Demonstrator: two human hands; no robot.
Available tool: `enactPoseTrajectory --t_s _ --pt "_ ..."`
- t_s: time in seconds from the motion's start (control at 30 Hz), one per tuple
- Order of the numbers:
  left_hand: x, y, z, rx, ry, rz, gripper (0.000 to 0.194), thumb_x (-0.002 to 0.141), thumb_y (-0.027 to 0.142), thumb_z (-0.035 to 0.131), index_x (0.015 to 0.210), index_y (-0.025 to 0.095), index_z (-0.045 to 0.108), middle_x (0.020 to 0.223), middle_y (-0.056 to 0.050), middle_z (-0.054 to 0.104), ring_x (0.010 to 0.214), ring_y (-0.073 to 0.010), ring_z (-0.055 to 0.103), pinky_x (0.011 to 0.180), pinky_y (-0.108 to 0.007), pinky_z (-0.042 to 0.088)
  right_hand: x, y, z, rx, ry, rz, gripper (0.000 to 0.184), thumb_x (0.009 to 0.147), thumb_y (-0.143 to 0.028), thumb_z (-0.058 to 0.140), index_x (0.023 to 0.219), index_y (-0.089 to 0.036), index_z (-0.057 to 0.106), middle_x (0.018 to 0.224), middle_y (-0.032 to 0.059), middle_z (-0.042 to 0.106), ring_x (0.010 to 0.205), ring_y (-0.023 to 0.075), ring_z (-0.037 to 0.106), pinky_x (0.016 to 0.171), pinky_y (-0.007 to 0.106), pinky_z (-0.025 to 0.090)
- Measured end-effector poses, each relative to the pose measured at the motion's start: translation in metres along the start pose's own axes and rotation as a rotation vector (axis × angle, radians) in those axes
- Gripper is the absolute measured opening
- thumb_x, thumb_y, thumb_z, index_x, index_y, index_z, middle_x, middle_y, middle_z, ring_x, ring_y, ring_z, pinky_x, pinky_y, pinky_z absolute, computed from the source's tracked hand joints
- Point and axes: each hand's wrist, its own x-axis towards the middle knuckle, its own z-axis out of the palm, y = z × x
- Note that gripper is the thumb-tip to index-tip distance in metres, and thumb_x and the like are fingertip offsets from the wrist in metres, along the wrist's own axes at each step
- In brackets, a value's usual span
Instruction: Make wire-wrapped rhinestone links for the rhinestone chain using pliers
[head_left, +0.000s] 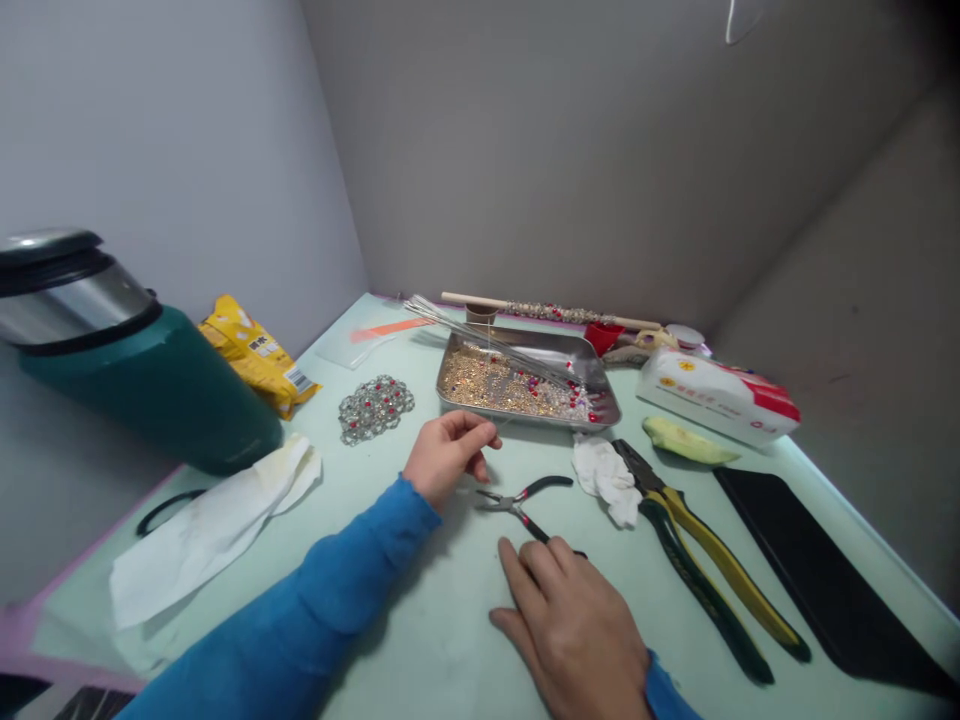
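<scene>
My left hand (pixel 452 450) is closed in a pinch, thumb against forefinger, just in front of the metal tray (pixel 525 420). A thin wire (pixel 491 365) rises from its fingertips, faint against the tray. My right hand (pixel 570 625) lies low over the table, thumb and forefinger apart, gripping nothing. Just beyond its fingertips lie small pliers (pixel 510 503) with black and red handles; the lower handle is partly hidden by the hand. Gold, red and white beads (pixel 495 385) fill much of the tray. A bundle of straight wires (pixel 472 335) leans across it.
A beaded openwork piece (pixel 375 408) lies left of the tray. Large green-yellow pliers (pixel 694 560), crumpled tissue (pixel 606 480), a black flat object (pixel 817 575) and a tissue pack (pixel 716 393) are on the right. A green bottle (pixel 150 390), yellow packet (pixel 255 355) and white paper (pixel 210 535) are left.
</scene>
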Motion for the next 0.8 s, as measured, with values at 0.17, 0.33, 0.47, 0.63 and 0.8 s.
enactPoseTrajectory --t_s 0.17,0.33,0.47,0.63,0.8 --pt "-0.006 0.018 -0.007 -0.018 -0.008 0.085 0.017 0.071 0.028 0.063 0.073 0.013 0.055 0.070 0.000 0.062 0.038 -0.0044 0.048 0.042 -0.021 0.043 -0.006 -0.016 0.003 0.023 0.032 0.012 0.049 0.068 -0.034 0.069 0.113 -0.016 0.058 0.097 0.0077 0.064 0.080 0.0262 0.055 0.065 0.040 0.045" --pt "-0.022 0.051 -0.014 0.050 -0.002 0.202 0.015 0.072 0.026 0.062 0.074 0.013 0.055 0.069 0.000 0.062 0.037 -0.0046 0.048 0.041 -0.021 0.043 -0.016 -0.051 0.027 0.119 0.167 -0.023 0.054 0.076 -0.044 0.059 0.116 -0.008 0.055 0.121 0.0199 0.055 0.108 0.0357 0.049 0.086 0.049 0.041" --pt "-0.035 0.067 -0.013 0.109 -0.048 0.223 0.014 0.073 0.026 0.061 0.073 0.013 0.056 0.070 0.000 0.062 0.038 -0.0047 0.049 0.042 -0.021 0.043 -0.013 -0.081 0.041 0.417 0.175 -0.493 0.032 0.088 -0.030 0.043 0.120 -0.028 0.051 0.121 0.0028 0.059 0.109 0.0179 0.053 0.094 0.032 0.039" --pt "-0.043 0.072 -0.003 0.133 -0.070 0.207 0.015 0.073 0.027 0.061 0.073 0.013 0.054 0.069 0.000 0.062 0.037 -0.0046 0.049 0.042 -0.021 0.041 -0.002 -0.081 0.030 0.416 -0.031 -0.106 0.066 0.079 -0.049 0.052 0.130 -0.011 0.040 0.137 0.0201 0.037 0.125 0.0349 0.033 0.097 0.051 0.032" --pt "-0.040 0.059 0.015 0.165 -0.147 0.098 0.013 0.077 0.025 0.055 0.074 0.014 0.048 0.069 -0.002 0.065 0.035 -0.0052 0.050 0.039 -0.019 0.035 -0.003 -0.059 0.004 0.412 -0.106 -0.241 0.023 0.086 -0.039 0.045 0.093 -0.029 0.065 0.088 -0.0009 0.070 0.087 0.0145 0.062 0.069 0.022 0.046"
